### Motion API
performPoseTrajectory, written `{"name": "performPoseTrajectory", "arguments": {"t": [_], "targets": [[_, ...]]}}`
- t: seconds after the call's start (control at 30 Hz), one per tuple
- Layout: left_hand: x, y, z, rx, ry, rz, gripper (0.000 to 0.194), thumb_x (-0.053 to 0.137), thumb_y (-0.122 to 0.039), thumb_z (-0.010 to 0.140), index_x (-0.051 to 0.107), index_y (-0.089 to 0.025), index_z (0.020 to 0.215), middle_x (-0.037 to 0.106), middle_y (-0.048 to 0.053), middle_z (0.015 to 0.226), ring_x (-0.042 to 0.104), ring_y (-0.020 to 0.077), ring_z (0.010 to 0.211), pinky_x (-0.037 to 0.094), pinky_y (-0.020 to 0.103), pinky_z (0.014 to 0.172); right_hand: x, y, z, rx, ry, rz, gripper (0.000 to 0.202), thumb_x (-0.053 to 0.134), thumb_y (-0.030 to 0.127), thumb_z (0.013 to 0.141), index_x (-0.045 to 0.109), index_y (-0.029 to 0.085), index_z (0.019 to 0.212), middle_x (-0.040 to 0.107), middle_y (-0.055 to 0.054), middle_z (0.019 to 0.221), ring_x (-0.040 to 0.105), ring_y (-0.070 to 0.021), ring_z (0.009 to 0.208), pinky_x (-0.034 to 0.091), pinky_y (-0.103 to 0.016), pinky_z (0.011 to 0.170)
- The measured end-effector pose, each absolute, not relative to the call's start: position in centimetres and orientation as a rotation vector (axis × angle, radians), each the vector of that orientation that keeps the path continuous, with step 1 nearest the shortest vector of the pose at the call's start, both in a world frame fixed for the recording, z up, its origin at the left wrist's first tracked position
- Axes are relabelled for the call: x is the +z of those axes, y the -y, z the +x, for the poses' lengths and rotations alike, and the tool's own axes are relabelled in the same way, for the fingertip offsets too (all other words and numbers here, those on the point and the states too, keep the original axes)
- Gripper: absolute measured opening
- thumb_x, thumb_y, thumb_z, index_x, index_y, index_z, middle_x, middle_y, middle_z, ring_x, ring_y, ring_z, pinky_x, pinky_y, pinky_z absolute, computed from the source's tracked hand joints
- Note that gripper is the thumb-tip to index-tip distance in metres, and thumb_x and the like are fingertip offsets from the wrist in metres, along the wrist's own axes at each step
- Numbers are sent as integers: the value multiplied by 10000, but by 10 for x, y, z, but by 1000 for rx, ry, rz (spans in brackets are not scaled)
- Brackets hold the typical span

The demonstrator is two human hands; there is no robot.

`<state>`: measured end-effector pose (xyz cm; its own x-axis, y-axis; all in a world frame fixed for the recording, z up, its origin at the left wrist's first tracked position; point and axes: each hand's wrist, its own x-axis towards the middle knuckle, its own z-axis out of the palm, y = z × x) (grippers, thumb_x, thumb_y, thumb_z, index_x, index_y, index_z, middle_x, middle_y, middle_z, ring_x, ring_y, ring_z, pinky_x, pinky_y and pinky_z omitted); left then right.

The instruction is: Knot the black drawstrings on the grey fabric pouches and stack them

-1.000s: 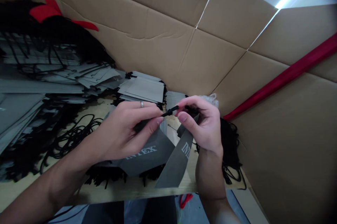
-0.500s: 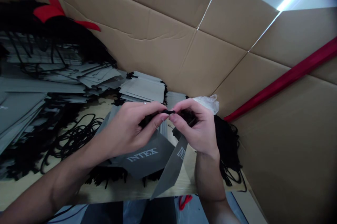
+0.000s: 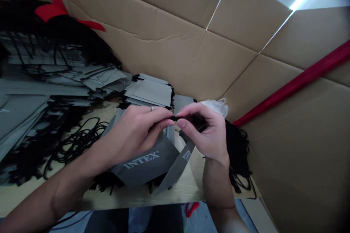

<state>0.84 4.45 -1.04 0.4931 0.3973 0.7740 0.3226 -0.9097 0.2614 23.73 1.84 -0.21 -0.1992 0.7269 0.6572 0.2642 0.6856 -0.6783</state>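
Left hand (image 3: 133, 129) and right hand (image 3: 210, 136), each closed in a fingertip pinch on black cord (image 3: 174, 118) (mostly hidden), above the tabletop (image 3: 188, 189), inward from its near edge; loosened fingertips could drop it

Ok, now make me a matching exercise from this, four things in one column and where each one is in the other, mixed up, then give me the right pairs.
Things:
1. Thin black cord
2. Long dark red fabric strip
3. Crumpled clear plastic bag
4. Slim silver-coloured ring

Places:
A. Just beyond the right hand
B. On a finger of the left hand
C. Pinched between the fingertips of both hands
D. Slanting across the brown cardboard at the right

Right pairs: 1-C, 2-D, 3-A, 4-B
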Motion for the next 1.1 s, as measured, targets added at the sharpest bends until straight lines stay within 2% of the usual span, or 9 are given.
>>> {"name": "performPoseTrajectory", "arguments": {"t": [0.2, 0.37, 0.53, 0.67, 0.77, 0.83, 0.93, 1.1], "targets": [[-12, -46, 7, 1356, -605, 2674, 220, 567, -249, 1184, 753, -188, 1083, 773, 27, 870, 709, 157, 730, 464, 289, 642, 3, -18, 236, 622, 1736, -817, 140, 856, 379, 1015, 825, 247, 980, 768, 20, 793, 646, -116, 639, 510, -239, 544], [-13, -50, 8, 1423, -696, 2658, 159, 645, -260, 1153, 779, -183, 1118, 832, 26, 899, 717, 148, 678, 465, 276, 624, 5, -18, 243, 696, 1765, -844, 164, 876, 345, 1001, 815, 245, 1117, 809, -6, 939, 752, -137, 807, 577, -229, 638], [-14, -52, 9, 1406, -694, 2627, 162, 653, -228, 1138, 794, -151, 1111, 814, 2, 829, 669, 116, 604, 442, 240, 591, -2, -22, 241, 575, 1778, -837, 314, 887, 273, 980, 795, 285, 1281, 813, 5, 1011, 740, -130, 820, 594, -235, 665], [-12, -52, 9, 1343, -705, 2573, 197, 620, -243, 1151, 798, -165, 1118, 828, 2, 870, 702, 121, 668, 443, 233, 615, -6, -25, 236, 486, 1782, -826, 68, 852, 242, 1012, 848, 263, 1076, 838, 5, 961, 768, -141, 822, 634, -256, 708], [-7, -52, 5, 1161, -772, 2481, 223, 622, -316, 1157, 809, -195, 1154, 816, -23, 857, 676, 108, 654, 427, 229, 607, -4, -26, 237, 449, 1744, -884, 33, 842, 240, 1021, 853, 266, 1038, 844, 8, 951, 777, -142, 823, 637, -257, 711], [-4, -54, 1, 1019, -786, 2427, 251, 609, -334, 1148, 817, -207, 1091, 788, -40, 809, 636, 101, 628, 420, 234, 606, -2, -25, 241, 441, 1723, -917, 54, 840, 239, 1021, 857, 277, 1056, 847, 6, 979, 782, -146, 853, 642, -264, 741], [-1, -59, -5, 934, -830, 2363, 335, 578, -355, 1126, 801, -207, 924, 737, -39, 728, 597, 113, 618, 402, 258, 605, 1, -23, 247, 465, 1684, -956, 135, 867, 294, 1007, 851, 293, 1141, 832, -4, 976, 764, -159, 848, 604, -268, 680], [-2, -66, -6, 943, -943, 2245, 371, 577, -437, 1089, 815, -217, 908, 768, -11, 776, 641, 156, 698, 408, 266, 606, 5, -20, 254, 434, 1664, -998, 122, 856, 305, 1011, 837, 287, 1130, 808, 3, 918, 721, -145, 778, 537, -255, 608]]}}
